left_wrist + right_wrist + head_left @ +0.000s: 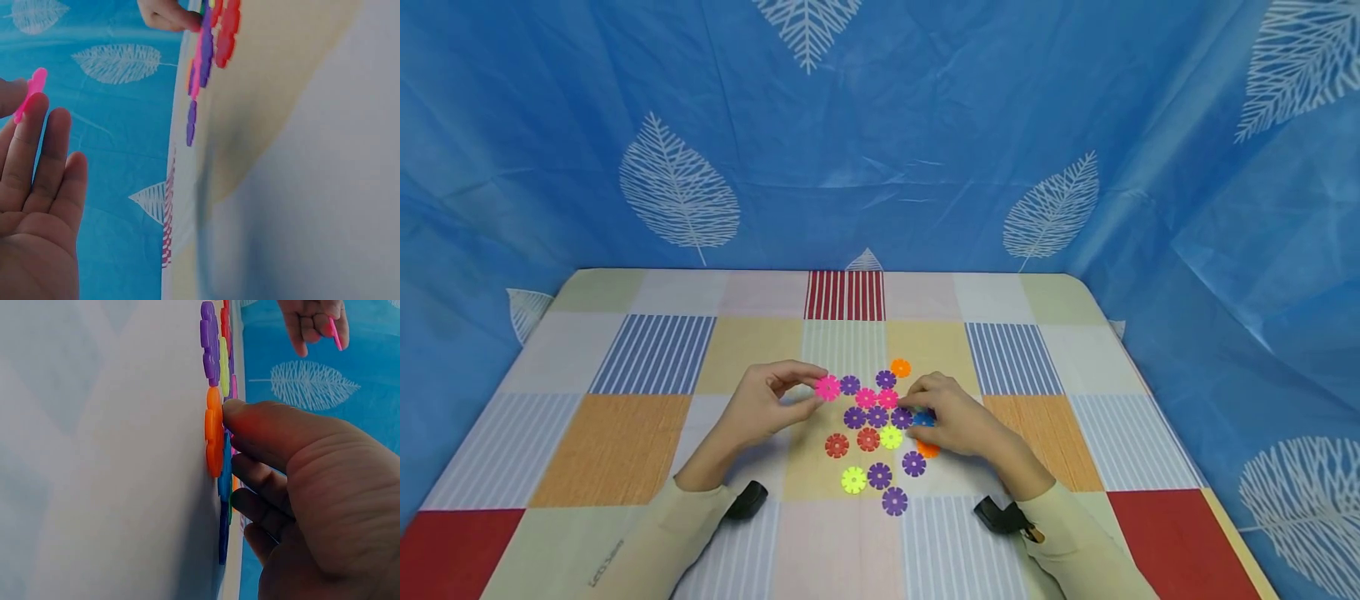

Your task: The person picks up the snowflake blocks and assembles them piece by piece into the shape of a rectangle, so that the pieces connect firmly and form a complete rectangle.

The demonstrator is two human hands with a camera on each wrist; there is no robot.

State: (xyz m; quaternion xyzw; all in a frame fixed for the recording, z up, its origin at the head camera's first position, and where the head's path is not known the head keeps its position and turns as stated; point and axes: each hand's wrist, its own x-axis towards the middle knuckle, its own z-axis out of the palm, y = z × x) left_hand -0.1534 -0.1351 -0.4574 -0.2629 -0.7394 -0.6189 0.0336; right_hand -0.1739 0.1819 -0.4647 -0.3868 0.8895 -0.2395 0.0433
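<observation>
Between thumb and fingertips, my left hand [763,406] pinches a pink flower-shaped plastic disc [827,387], held up off the table in the left wrist view. Bent but apart, the thumb and fingers of my right hand [951,415] reach down at the right side of a cluster of similar discs. Near its fingertips lie a purple disc [901,418], a blue disc [923,419] partly covered by the hand, and a yellow disc [891,437]. In the right wrist view the thumb is beside an orange disc [214,431]; the fingertips' contact is partly hidden.
More discs lie flat around the cluster: red [837,446], yellow-green [853,480], purple [894,502] and orange [900,367]. A patchwork cloth [640,458] covers the table. Blue leaf-print curtain [925,125] hangs behind and at both sides.
</observation>
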